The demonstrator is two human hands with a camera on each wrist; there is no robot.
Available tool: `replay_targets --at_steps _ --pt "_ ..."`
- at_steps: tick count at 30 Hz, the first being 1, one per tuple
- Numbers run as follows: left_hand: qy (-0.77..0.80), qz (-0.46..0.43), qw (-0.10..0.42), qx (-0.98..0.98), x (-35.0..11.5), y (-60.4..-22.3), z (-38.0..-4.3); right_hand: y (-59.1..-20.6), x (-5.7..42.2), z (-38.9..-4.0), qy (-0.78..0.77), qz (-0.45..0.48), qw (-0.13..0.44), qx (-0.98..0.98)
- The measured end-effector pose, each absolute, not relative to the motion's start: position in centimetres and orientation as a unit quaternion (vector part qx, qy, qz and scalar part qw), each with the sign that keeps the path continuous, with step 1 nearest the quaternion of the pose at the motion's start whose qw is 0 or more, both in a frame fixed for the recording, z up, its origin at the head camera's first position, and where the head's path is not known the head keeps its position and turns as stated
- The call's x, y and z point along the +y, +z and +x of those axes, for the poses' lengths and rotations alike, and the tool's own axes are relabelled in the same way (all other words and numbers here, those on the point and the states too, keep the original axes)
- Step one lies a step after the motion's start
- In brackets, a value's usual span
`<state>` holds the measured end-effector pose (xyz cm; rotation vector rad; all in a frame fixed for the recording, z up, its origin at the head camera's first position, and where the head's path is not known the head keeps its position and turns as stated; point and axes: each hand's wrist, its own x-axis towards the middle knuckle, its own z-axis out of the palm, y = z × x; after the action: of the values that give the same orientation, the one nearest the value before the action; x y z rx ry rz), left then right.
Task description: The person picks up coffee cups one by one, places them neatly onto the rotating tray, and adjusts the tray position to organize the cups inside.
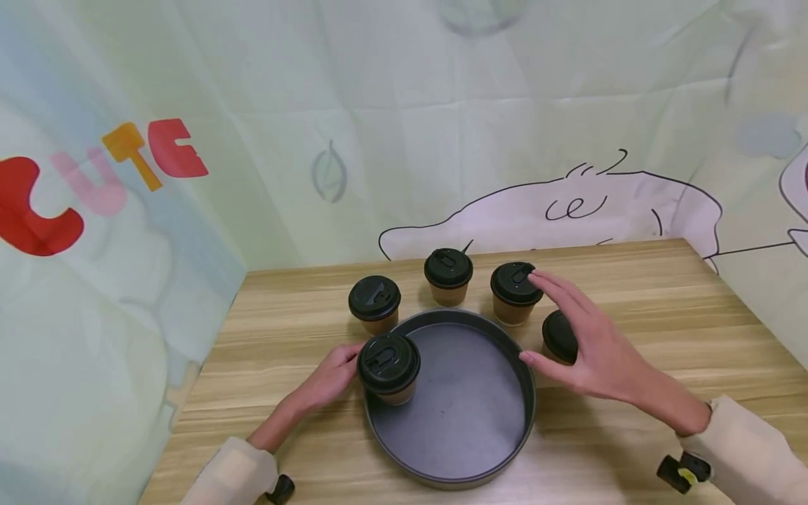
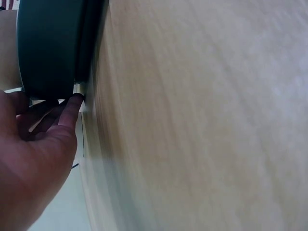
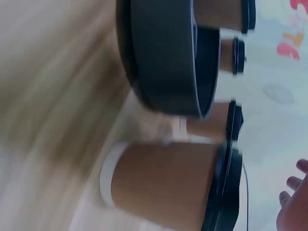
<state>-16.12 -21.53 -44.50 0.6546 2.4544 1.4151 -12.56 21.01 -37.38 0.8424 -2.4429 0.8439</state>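
My left hand (image 1: 334, 375) rests its fingers at the left side of a round dark grey baking pan (image 1: 467, 421). In the left wrist view, the left fingertips (image 2: 72, 108) lie against the pan's outer wall, near the tabletop. One lidded paper cup (image 1: 388, 368) stands in the pan at its left, covering part of that hand. My right hand (image 1: 600, 351) hovers with thumb and fingers spread, partly hiding a cup (image 1: 558, 337) right of the pan. Its fingertips overlap the lid of another cup (image 1: 516, 291). Nothing shows between the right fingers.
Two more brown cups with black lids, one at back left (image 1: 375, 301) and one at back centre (image 1: 448, 273), stand behind the pan. The wooden table (image 1: 284, 301) ends at a printed cloth backdrop (image 1: 379, 140) with coloured letters.
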Motion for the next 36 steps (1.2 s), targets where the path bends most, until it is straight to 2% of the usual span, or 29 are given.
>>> replay_targets --at_steps 4,10,23,29,36 --pt "0.483 0.221 0.117 0.839 -21.5 -44.5 -16.1 -37.3 23.0 -13.6 0.300 0.303 0.207 -0.881" --pt "0.479 0.216 0.117 0.843 -21.5 -44.7 -16.0 -38.6 26.0 -14.2 0.353 0.262 0.170 -0.882" --pt "0.490 0.230 0.117 0.833 -21.7 -44.6 -16.2 -43.9 28.3 -14.2 0.614 0.268 0.065 -0.740" --pt "0.491 0.252 0.099 0.828 -21.8 -44.9 -16.4 -44.9 27.8 -14.1 0.611 0.244 0.071 -0.749" --pt "0.489 0.225 0.120 0.834 -21.5 -44.4 -16.1 -45.0 27.5 -13.9 0.569 0.219 0.091 -0.788"
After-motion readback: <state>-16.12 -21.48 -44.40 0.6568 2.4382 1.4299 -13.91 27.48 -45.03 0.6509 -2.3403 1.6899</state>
